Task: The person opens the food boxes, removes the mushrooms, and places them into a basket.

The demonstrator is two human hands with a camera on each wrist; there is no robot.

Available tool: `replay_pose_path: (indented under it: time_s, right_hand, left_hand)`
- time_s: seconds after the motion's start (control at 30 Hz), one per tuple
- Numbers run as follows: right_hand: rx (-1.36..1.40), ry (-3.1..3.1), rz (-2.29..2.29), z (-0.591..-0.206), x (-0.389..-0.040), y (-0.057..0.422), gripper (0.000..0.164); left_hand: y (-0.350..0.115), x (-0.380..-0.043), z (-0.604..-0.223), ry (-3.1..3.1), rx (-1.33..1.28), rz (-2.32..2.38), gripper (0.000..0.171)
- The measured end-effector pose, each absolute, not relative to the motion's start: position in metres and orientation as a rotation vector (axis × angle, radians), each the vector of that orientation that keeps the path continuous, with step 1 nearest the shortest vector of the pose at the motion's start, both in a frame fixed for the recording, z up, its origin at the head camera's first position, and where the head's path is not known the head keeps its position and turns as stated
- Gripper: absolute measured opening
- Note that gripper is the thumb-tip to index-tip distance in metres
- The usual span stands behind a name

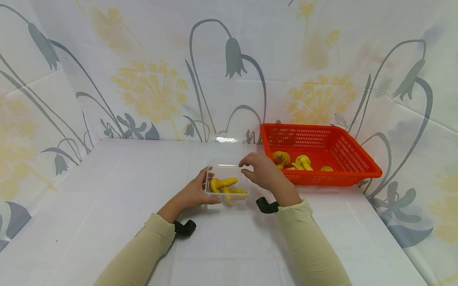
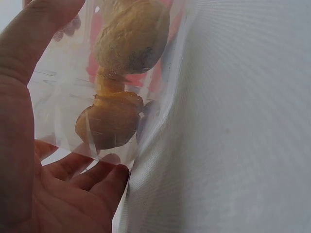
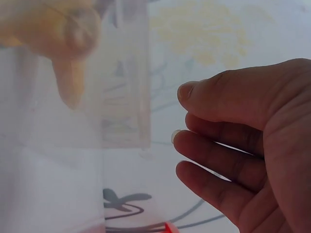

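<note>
A clear plastic box [image 1: 225,165] with yellow mushrooms [image 1: 223,183] inside stands in the middle of the table. Its clear hinged lid [image 1: 229,147] is raised at the back. My left hand [image 1: 193,194] grips the box's left end, thumb at the front and fingers behind. Close up in the left wrist view, mushrooms [image 2: 112,119] show through the clear wall beside the fingers. At the box's right back corner is my right hand [image 1: 264,172], bent loosely. In the right wrist view that hand [image 3: 243,131] holds nothing and is apart from the clear wall.
A red slotted basket [image 1: 318,179] stands to the right of the box, at the back of the table. Several yellow mushrooms [image 1: 303,162] lie in it, mostly at its left. A white cloth [image 1: 107,198] covers the table, and a flower-printed curtain [image 1: 154,79] hangs behind.
</note>
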State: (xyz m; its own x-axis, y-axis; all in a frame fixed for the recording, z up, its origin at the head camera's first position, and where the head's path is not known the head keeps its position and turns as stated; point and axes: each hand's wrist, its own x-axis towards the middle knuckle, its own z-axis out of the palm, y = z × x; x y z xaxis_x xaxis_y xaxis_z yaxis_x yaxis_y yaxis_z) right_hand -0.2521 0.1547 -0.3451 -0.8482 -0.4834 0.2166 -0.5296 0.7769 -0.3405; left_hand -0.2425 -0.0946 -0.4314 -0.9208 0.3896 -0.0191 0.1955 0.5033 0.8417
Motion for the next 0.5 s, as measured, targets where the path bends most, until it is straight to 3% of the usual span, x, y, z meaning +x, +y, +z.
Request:
replay_pose_path:
  time_s: [0.5]
  right_hand:
    - [0.893, -2.971, 0.559, -0.356, -0.247, 0.130, 0.022]
  left_hand:
    - [-0.095, -0.242, -0.432, 2.599, 0.542, 1.347, 0.114]
